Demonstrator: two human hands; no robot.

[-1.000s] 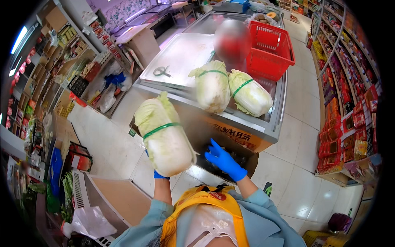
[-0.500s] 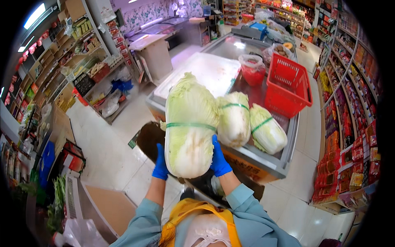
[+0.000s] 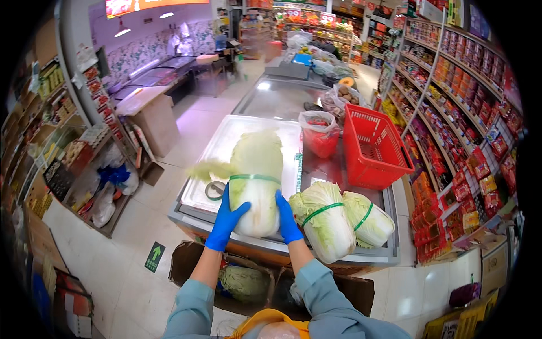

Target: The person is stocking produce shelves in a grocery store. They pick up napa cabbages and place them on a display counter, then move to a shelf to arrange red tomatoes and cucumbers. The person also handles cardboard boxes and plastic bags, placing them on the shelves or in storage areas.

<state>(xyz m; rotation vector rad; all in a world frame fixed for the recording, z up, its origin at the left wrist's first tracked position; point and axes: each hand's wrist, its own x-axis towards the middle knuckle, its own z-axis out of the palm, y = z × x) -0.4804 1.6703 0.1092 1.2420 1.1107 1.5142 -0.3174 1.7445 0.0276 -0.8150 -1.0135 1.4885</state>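
A: What is in the middle?

B: A long, pale cabbage (image 3: 255,200), leafy end pointing away from the person, white base toward them. A green band (image 3: 255,177) circles it. A loose leaf (image 3: 213,169), blurred, sticks out to the left.

A: Where is it against the fingers?

B: Between two blue-gloved hands, gripped from both sides. The left hand (image 3: 228,219) presses its left side, with the fingertips just below the band and the thumb laid over the pale front. The right hand (image 3: 288,219) presses the opposite side, also below the band.

A: Are the fingers spread?

B: The left thumb stands apart from its fingers. The right fingers are partly hidden by the cabbage, so I cannot tell their spacing.

A: What is around it?

B: It is over a white tray (image 3: 292,152); I cannot tell whether they touch. A ring-shaped roll (image 3: 214,198) lies near the left fingertips. The tray sits on a glass-topped counter (image 3: 271,104). To the right, side by side, are a second cabbage (image 3: 330,231) and a third cabbage (image 3: 370,221), both banded in green. Behind them stand a red-filled bag (image 3: 319,138) and a red basket (image 3: 372,176). Below the counter, a cardboard box (image 3: 185,263) holds a leafy head (image 3: 244,282).
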